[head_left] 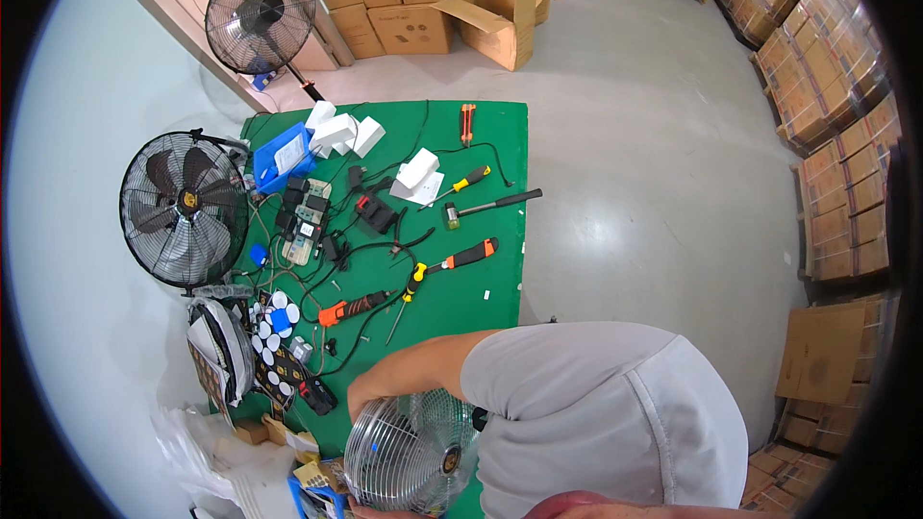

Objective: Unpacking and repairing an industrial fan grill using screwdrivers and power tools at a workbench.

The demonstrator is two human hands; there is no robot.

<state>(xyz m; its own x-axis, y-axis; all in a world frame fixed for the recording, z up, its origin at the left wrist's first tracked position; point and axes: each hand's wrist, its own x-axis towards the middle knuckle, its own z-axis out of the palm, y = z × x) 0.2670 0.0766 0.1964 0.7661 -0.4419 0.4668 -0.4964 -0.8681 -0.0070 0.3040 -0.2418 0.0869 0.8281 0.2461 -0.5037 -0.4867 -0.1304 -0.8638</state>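
A silver metal fan (399, 457) with a round wire cage and a dark hub badge stands at the near edge of the green table. My right arm, in a grey sleeve, bends over it. My right hand (359, 396) is at the cage's far left rim, its fingers hidden behind the wires. Just inside the bottom edge of the view, a sliver of my left hand (377, 511) shows closed against the cage's lower rim. A black-and-red battery tool part (316, 396) lies beside the fan.
On the green table (461, 303) lie an orange power tool (352, 308), several screwdrivers, a hammer (492, 207), cables, a power strip (306, 223) and a blue bin (284, 159). A black fan (187, 210) stands at its left. Cartons (409, 29) and loaded pallets stand on the floor.
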